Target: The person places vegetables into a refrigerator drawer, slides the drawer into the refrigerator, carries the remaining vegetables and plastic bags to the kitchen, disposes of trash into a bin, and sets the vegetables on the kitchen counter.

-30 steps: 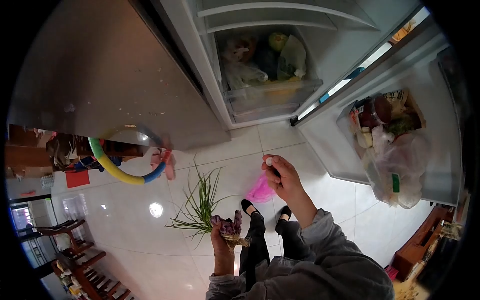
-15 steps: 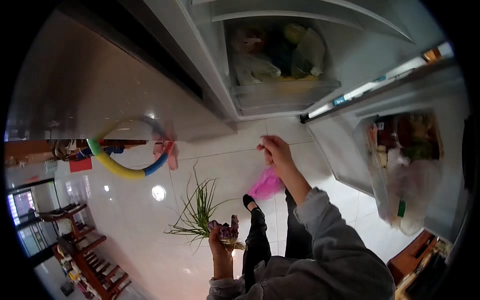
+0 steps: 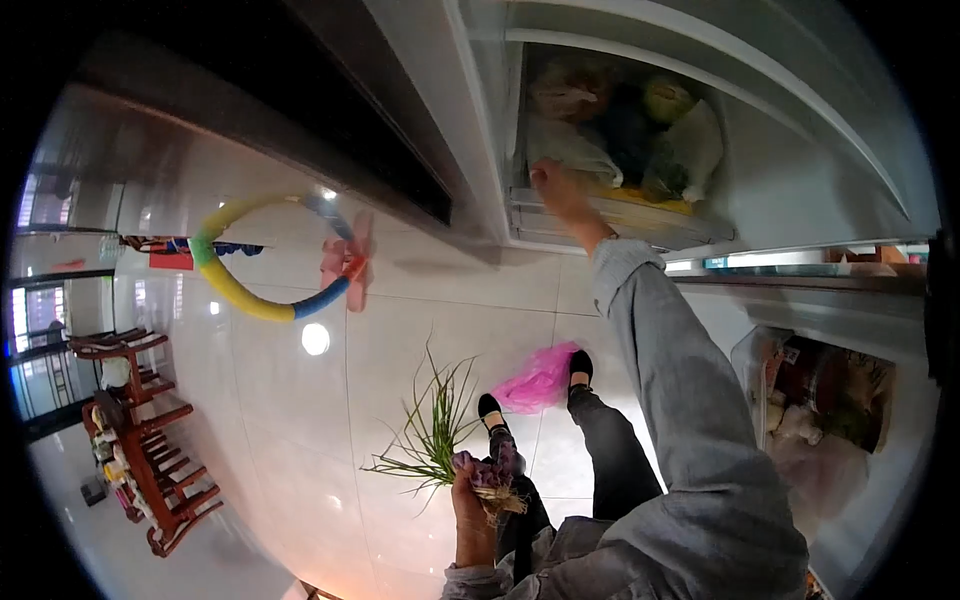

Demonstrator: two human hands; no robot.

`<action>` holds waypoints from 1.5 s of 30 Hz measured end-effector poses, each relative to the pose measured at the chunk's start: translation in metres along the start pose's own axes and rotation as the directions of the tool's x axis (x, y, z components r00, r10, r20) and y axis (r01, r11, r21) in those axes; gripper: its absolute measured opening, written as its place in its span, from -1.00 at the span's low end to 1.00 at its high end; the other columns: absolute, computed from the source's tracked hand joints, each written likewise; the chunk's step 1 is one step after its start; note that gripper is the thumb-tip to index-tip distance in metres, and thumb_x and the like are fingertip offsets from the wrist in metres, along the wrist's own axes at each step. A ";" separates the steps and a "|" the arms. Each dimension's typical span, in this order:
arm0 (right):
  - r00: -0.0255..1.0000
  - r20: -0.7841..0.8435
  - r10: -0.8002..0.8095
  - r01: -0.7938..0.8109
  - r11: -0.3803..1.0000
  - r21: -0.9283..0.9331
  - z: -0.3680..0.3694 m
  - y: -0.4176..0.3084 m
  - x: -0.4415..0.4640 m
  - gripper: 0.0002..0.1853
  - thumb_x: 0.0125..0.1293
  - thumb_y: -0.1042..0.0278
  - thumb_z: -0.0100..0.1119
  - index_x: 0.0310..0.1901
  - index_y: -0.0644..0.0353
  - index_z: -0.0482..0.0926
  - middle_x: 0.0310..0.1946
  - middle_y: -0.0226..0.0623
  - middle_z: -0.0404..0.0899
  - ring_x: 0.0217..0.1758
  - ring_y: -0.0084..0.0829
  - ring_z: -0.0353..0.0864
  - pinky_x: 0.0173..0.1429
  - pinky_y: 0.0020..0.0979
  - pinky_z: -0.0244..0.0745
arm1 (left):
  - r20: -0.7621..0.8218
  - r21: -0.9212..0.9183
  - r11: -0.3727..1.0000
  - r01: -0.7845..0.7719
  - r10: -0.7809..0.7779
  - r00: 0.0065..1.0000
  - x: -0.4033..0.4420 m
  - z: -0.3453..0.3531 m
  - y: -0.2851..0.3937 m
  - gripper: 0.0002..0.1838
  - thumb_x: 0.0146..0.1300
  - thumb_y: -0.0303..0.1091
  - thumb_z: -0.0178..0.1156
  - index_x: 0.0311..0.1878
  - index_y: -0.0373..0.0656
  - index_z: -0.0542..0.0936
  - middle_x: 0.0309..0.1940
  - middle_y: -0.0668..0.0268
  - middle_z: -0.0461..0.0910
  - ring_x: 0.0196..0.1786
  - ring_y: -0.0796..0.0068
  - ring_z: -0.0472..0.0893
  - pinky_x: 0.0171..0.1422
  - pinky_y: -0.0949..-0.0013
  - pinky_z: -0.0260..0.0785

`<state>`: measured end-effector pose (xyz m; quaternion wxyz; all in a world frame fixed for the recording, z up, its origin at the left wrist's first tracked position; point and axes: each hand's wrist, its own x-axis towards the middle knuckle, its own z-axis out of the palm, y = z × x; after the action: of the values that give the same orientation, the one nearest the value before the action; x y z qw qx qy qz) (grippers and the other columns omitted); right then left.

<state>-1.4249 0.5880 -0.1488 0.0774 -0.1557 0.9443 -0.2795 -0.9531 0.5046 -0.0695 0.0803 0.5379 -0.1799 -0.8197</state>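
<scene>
My left hand (image 3: 474, 518) is closed around a bunch of spring onions (image 3: 438, 432) with purple bulbs and straw-like roots; the long green leaves fan out to the upper left. My right hand (image 3: 566, 195) is at the front left rim of the clear fridge drawer (image 3: 610, 222), its fingers curled over the edge. Inside that drawer are several plastic-bagged items, including a white bag (image 3: 570, 148) close to my fingertips and a round green vegetable (image 3: 666, 100). A crumpled pink plastic bag (image 3: 540, 380) lies on the floor by my feet.
The open fridge door (image 3: 700, 315) stands at right, with a filled clear bin (image 3: 830, 390). A colored foam hoop (image 3: 240, 298) rests near pink slippers (image 3: 345, 262) at left. Wooden furniture (image 3: 165, 455) stands farther left on the tiled floor.
My right hand has moved up and forward from above the pink bag to the fridge drawer. My view has shifted. The left hand keeps holding the spring onions.
</scene>
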 end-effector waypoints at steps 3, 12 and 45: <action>0.979 0.202 -0.040 0.083 0.975 -0.206 -0.002 -0.001 0.013 -0.74 0.20 0.31 -0.05 -0.10 0.07 0.53 -0.18 -0.15 0.55 -0.10 -0.16 0.50 -0.08 -0.22 0.38 | -0.027 -0.019 0.999 -0.040 0.039 0.999 0.007 -0.009 -0.006 -0.86 0.09 -0.25 0.15 -0.36 -0.06 0.44 -0.47 0.34 0.49 -0.39 0.31 0.55 -0.23 0.12 0.49; 0.994 0.094 0.052 -0.104 0.689 0.717 -0.001 0.023 -0.017 -0.75 0.27 0.31 -0.07 -0.10 0.21 0.51 -0.35 -0.30 0.55 -0.55 -0.57 0.38 -0.53 -0.49 0.27 | -0.005 -0.108 0.988 -0.108 0.108 0.994 0.012 -0.004 -0.016 -0.88 0.16 -0.26 0.11 -0.32 -0.03 0.40 -0.46 0.34 0.46 -0.41 0.41 0.53 -0.19 0.23 0.48; 0.863 0.495 0.103 -0.067 0.994 -0.089 0.440 0.115 -0.432 -0.83 0.22 0.35 -0.12 -0.34 0.26 0.42 -0.38 -0.01 0.52 -0.29 -0.03 0.54 -0.26 -0.12 0.44 | -0.355 0.138 0.972 0.191 -0.132 0.926 0.098 -0.261 -0.015 -0.75 0.10 -0.24 0.10 -0.23 -0.19 0.46 -0.37 0.22 0.56 -0.25 0.32 0.57 -0.08 0.28 0.43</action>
<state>-0.9449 0.6037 -0.5531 0.3255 -0.1833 0.9072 -0.1935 -0.7545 0.4323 -0.2517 -0.0039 0.6903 -0.1875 -0.6988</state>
